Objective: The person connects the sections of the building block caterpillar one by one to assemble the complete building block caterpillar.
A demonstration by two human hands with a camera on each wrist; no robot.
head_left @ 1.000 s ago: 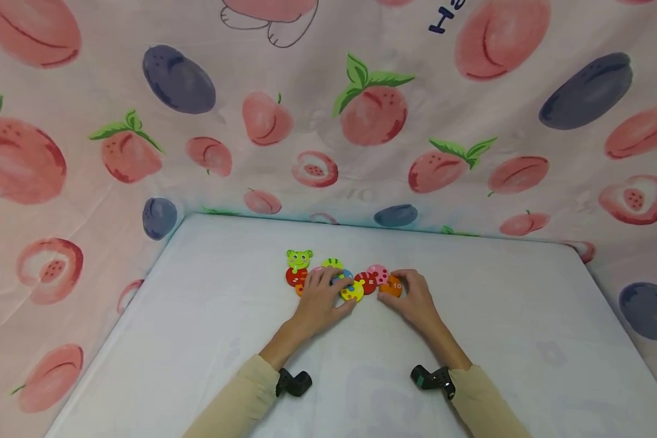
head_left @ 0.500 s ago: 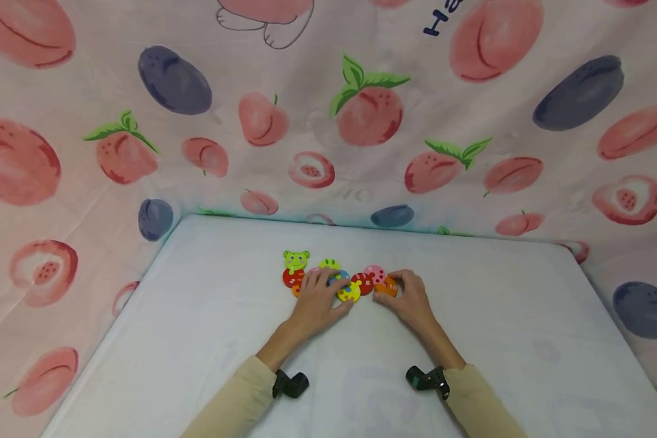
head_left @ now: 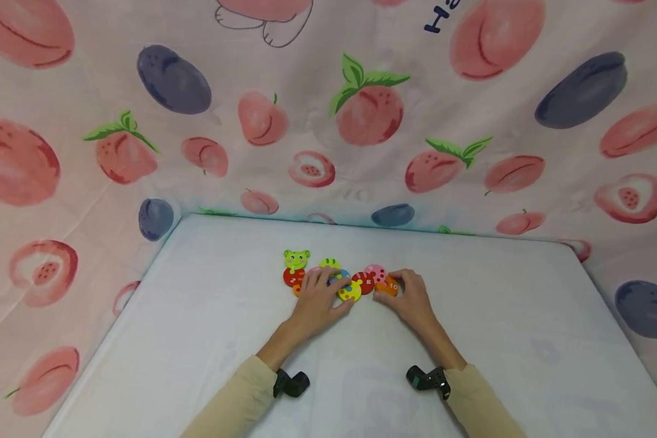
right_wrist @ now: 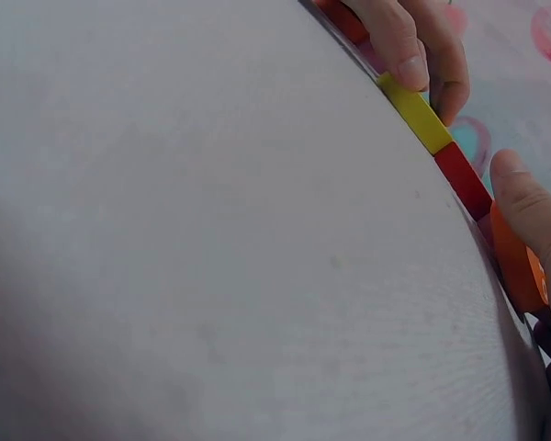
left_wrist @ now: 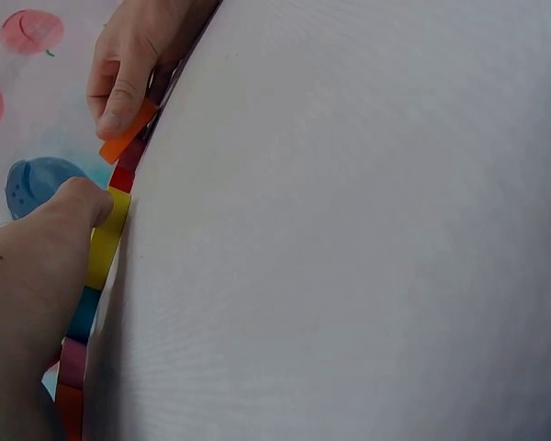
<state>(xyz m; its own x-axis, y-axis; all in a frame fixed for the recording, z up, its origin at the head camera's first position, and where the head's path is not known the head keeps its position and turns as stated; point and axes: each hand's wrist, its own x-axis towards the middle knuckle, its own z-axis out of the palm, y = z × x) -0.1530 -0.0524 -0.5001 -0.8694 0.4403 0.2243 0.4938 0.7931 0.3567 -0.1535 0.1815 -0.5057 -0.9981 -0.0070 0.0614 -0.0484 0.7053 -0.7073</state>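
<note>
A number caterpillar puzzle of flat, round coloured pieces lies in a winding row on the white table. Its green head (head_left: 295, 260) is at the left end, above a red piece marked 2 (head_left: 292, 278). My left hand (head_left: 314, 304) lies across the middle pieces and hides some of them. Its thumb presses the edge of the yellow spotted piece (head_left: 350, 291), held between thumb and fingers. At the right end my right hand (head_left: 413, 299) pinches the orange piece marked 10 (head_left: 387, 286), which appears tilted in the left wrist view. Beside it are a red 8 (head_left: 363, 283) and a pink piece (head_left: 376, 273).
A white cloth covers the table (head_left: 241, 255). Behind and at the sides hangs a pink curtain (head_left: 285, 73) printed with peaches and dark blue fruit. Black wrist cameras (head_left: 291, 384) sit at both sleeve cuffs.
The head view has shifted slightly. Both hands stay at nearly the same places on the puzzle, the right one still holding the orange piece.
</note>
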